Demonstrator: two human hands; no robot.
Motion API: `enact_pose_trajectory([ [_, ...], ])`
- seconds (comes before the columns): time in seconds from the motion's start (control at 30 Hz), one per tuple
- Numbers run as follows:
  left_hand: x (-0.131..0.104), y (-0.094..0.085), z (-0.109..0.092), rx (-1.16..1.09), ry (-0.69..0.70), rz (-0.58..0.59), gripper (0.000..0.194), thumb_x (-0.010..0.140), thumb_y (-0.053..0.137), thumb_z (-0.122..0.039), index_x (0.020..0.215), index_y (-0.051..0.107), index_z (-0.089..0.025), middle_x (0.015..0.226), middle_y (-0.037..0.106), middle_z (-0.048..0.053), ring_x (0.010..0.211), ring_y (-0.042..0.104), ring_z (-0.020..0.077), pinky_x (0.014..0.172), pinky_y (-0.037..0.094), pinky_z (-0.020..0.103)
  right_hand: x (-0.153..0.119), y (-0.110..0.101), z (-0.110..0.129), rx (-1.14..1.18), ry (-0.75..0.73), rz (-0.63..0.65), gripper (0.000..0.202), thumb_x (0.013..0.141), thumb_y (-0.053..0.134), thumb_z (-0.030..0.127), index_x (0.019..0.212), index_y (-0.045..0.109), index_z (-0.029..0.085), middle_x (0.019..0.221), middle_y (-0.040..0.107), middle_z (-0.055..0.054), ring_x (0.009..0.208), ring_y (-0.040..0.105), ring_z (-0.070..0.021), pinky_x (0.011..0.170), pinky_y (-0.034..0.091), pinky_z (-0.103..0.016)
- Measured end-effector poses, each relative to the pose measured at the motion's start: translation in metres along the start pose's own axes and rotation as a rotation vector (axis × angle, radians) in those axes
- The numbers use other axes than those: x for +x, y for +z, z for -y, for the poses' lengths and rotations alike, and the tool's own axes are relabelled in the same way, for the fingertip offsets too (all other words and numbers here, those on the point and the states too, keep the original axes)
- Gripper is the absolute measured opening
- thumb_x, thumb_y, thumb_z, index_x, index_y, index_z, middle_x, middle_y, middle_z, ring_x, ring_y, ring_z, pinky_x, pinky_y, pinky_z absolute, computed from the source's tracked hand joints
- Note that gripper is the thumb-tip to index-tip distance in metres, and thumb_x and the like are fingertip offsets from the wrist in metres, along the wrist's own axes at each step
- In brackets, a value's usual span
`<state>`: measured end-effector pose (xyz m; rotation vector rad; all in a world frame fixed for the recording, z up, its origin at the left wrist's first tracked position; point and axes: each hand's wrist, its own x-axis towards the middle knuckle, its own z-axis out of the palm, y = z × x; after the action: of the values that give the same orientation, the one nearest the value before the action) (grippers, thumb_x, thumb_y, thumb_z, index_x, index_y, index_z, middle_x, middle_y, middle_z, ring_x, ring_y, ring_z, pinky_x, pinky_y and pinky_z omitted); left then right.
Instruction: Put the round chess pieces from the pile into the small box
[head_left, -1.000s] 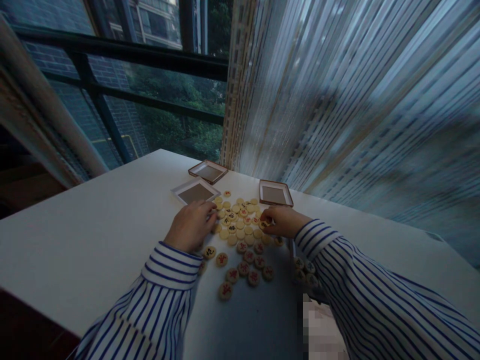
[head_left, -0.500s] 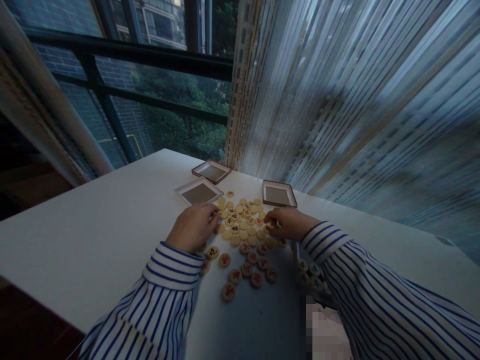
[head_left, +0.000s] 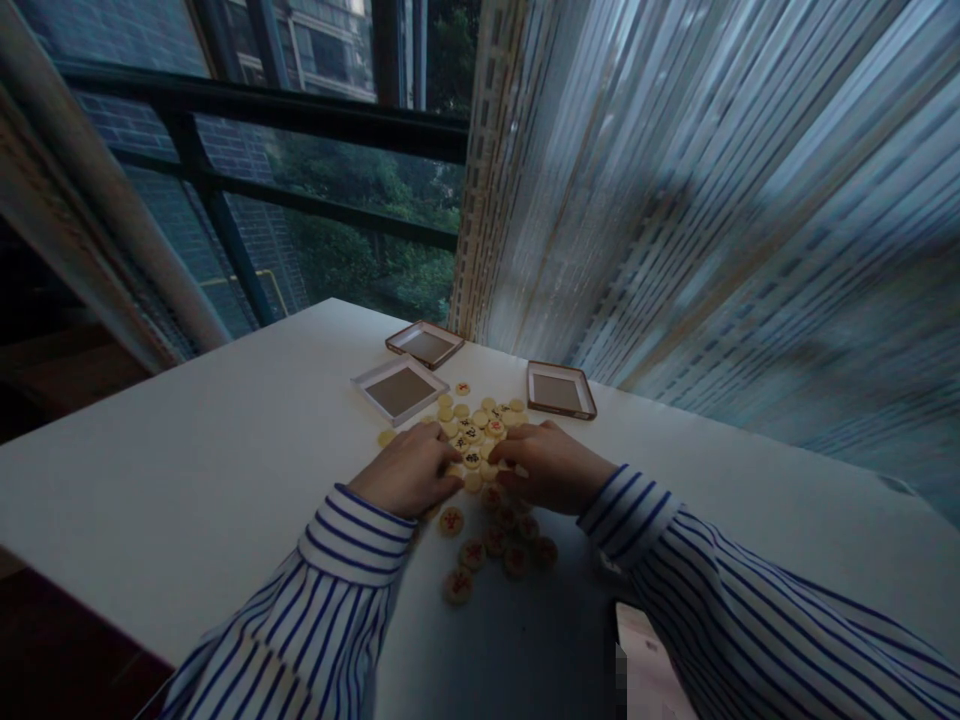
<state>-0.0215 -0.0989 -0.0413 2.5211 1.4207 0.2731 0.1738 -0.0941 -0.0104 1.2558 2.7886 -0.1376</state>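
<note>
Round wooden Chinese chess pieces (head_left: 472, 459) lie heaped on the white table between my two hands, some blank side up, some showing red or black characters. From the left, my left hand (head_left: 411, 468) rests low on the heap's edge, its fingers bent and thumb apart. My right hand (head_left: 556, 466) covers the right side of the heap, index finger and thumb spread at the pieces. No piece shows held in either hand, though the palms are hidden. Nearer me lie several red-character pieces (head_left: 472, 555) in shadow.
Behind the heap sit a pale shallow tray (head_left: 362, 383) and two brown-edged box parts, one at the back (head_left: 389, 346) and one to the right (head_left: 592, 402). A phone-like pink object (head_left: 651, 665) lies by my right forearm. Curtain (head_left: 600, 200) and window railing (head_left: 300, 115) border the table.
My right hand has moved left over the heap, and my left hand has shifted slightly right and nearer me. A pale piece now shows to the left of the heap, behind my left hand.
</note>
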Motion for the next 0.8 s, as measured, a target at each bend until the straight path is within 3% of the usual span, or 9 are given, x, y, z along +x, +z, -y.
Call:
enact_pose_trajectory([
  [0.17,0.001,0.001,0.001,-0.005,-0.022,0.048,0.017,0.074,0.056,-0.032,0.080,0.069,-0.022,0.084,0.057,0.005,0.087,0.055,0.0214,0.076,0.042,0.031,-0.001,0.000,0.000,0.003,0.000,0.004,0.023,0.081,0.052,0.025,0.101,0.063,0.022,0.095,0.065,-0.006,0.089,0.059,-0.0191,0.074,0.036,-0.030],
  [0.37,-0.001,-0.004,0.004,-0.097,-0.041,0.031,0.025,0.075,0.056,-0.032,0.093,0.069,-0.021,0.088,0.059,0.006,0.086,0.057,0.0200,0.076,0.043,0.030,0.001,0.010,0.001,0.016,-0.039,-0.053,0.023,0.080,0.052,0.028,0.098,0.063,0.021,0.092,0.065,-0.006,0.088,0.059,-0.0192,0.073,0.036,-0.029],
  [0.57,-0.005,-0.014,0.006,-0.429,-0.091,-0.100,0.032,0.076,0.056,-0.038,0.097,0.066,-0.017,0.081,0.063,0.003,0.073,0.057,0.0163,0.066,0.045,0.027,0.001,0.009,0.005,0.043,-0.040,-0.059,0.024,0.081,0.052,0.028,0.101,0.063,0.021,0.094,0.065,-0.006,0.092,0.058,-0.0204,0.075,0.036,-0.031],
  [0.8,-0.012,-0.018,0.011,-0.832,-0.214,-0.047,0.035,0.071,0.056,-0.037,0.099,0.058,-0.016,0.067,0.056,-0.002,0.058,0.052,0.0125,0.049,0.044,0.024,0.002,0.009,0.009,0.047,-0.042,-0.054,0.027,0.082,0.052,0.029,0.105,0.061,0.020,0.097,0.064,-0.008,0.093,0.058,-0.0213,0.076,0.035,-0.033],
])
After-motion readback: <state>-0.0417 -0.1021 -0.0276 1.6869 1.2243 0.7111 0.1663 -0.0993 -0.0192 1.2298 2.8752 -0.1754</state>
